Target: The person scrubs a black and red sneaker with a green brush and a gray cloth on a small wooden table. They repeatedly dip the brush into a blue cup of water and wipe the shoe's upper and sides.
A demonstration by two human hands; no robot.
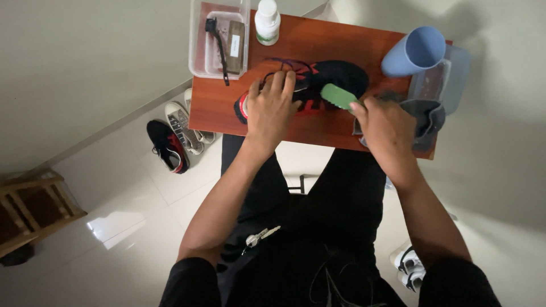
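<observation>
Head view looks straight down on a small reddish-brown wooden table with a seated person's legs in black clothing beneath its near edge. On the tabletop lies a black sneaker with red trim and dark laces, set on its side near the middle of the table. The left hand presses down on the toe end of that sneaker, fingers spread over the laces and gripping it in place. The right hand is closed around the handle of a green plastic brush, whose head touches the sneaker's heel side. Just beside the right hand, at the table's right edge, sits a crumpled grey cloth. Behind it a light blue plastic cup lies tilted against a clear plastic container. At the far left corner another clear plastic box holds a brown block and a black-handled brush that sticks out over its rim. Next to that box stands a white bottle with a green label. On the pale tiled floor to the left of the table lie a black and red shoe and a white canvas shoe, close together. A wooden stool stands well apart at the left edge, and keys hang at the person's waist.
</observation>
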